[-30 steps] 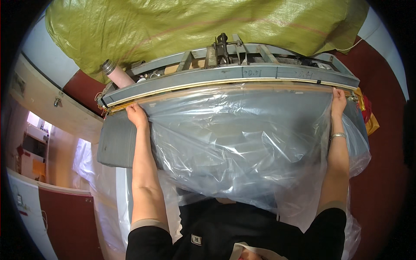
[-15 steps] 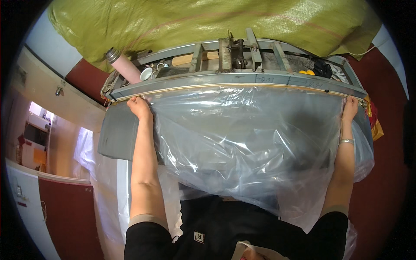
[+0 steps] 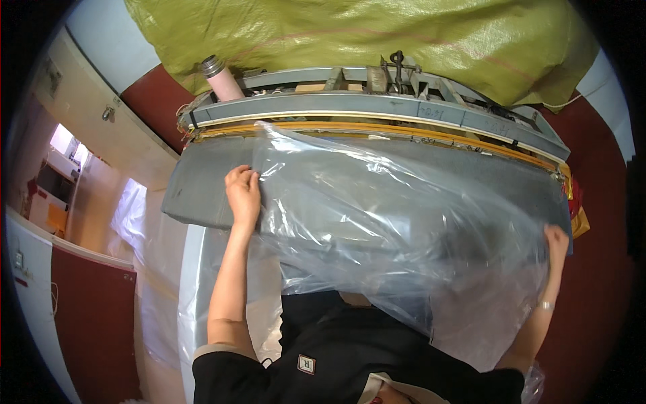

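Observation:
A sheet of clear plastic film [image 3: 350, 195] lies wrinkled over a long grey padded table [image 3: 202, 175] and hangs down toward my body. My left hand [image 3: 243, 195] is closed at the film's left edge, its fingertips curled against it. Farther right and nearer to me, my right hand [image 3: 556, 244] pinches the film's right side, just off the table's front right end. The film's far left corner sticks up by an orange strip [image 3: 363, 128] along the table's back. Behind that strip, a grey metal bar [image 3: 303, 104] spans the width, a narrow gap between them.
A pink flask [image 3: 223, 81] leans behind the bar at the left. A metal clamp mechanism [image 3: 397, 74] rises at the bar's middle. Yellow-green woven sheeting [image 3: 363, 34] covers the back. A door [image 3: 101, 108] stands at the left, and a yellow bag [image 3: 581, 219] hangs by the right end.
Both hands have come back from the bar toward me, drawing the film's far edge off it, most at the right. The bar now stands apart from the orange strip.

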### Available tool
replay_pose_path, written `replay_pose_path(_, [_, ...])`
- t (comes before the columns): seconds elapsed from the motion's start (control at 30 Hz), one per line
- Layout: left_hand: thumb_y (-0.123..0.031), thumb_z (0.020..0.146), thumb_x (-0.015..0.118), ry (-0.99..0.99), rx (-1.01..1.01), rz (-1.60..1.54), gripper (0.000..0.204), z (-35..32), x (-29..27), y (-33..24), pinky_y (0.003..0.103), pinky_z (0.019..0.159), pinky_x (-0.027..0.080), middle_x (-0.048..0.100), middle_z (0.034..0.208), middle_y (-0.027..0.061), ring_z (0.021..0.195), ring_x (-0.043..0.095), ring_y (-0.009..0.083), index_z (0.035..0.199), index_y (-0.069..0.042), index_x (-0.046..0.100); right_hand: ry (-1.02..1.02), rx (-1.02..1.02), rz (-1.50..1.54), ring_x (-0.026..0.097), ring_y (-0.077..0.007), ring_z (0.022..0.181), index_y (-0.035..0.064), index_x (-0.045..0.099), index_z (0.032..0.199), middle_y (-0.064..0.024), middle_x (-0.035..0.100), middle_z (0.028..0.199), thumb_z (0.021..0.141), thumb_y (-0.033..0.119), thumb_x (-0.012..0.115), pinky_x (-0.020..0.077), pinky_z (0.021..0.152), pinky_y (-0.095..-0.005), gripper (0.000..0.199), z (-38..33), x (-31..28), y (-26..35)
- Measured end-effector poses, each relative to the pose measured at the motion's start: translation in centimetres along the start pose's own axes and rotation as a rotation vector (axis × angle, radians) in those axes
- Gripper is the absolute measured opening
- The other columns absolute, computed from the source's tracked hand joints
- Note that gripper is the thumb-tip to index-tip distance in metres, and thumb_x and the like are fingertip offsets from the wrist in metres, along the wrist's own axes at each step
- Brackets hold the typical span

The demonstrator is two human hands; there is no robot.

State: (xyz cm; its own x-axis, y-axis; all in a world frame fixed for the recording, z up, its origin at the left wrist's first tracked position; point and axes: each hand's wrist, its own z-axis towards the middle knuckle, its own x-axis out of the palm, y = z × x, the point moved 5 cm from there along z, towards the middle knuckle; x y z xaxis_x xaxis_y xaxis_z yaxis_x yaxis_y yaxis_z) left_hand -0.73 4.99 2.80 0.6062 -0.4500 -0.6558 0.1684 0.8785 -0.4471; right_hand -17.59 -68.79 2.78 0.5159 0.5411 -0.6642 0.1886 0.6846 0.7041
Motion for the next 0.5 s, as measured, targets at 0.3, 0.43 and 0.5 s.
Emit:
replay_pose_path(0.3, [-0.002, 0.068, 0.063, -0.043, 0.409, -0.390, 0.019, -3.4, -2.2, -13.3, 0.031, 0.055, 0.044, 0.056, 0.075, 0.0080, 0.065, 0.055, 0.0229, 0.086, -0.006, 0.062, 0.280, 0.080, -0.920, 0.055, -0.0365, 0.077, -0.0032, 0.057, 0.076, -0.0212, 0.057, 0.085, 0.065, 0.013, 0.067, 0.0451, 0.067, -0.0398, 0.022, -7.2, -4.1, -0.9])
replay_pose_path(0.43, [-0.001, 0.062, 0.064, -0.015, 0.584, -0.406, 0.028, -5.6, -3.0, -18.1, 0.030, 0.049, 0.045, 0.056, 0.073, 0.0056, 0.060, 0.056, 0.0212, 0.090, -0.006, 0.062, 0.340, -0.358, -0.041, 0.054, -0.0139, 0.067, -0.0002, 0.060, 0.088, -0.0096, 0.060, 0.078, 0.076, 0.014, 0.061, 0.0436, 0.063, -0.0267, 0.019, -4.3, 7.2, 21.5])
replay_pose_path(0.5, [-0.002, 0.060, 0.063, -0.052, 0.632, -0.376, 0.030, -6.5, -3.6, -19.4, 0.029, 0.050, 0.045, 0.055, 0.073, 0.0046, 0.060, 0.056, 0.0201, 0.090, -0.006, 0.062, 0.540, -0.362, 0.376, 0.053, -0.0138, 0.095, 0.0011, 0.049, 0.115, -0.0079, 0.056, 0.105, 0.077, 0.014, 0.062, 0.0447, 0.076, -0.0244, 0.042, -5.0, 13.0, 28.8])
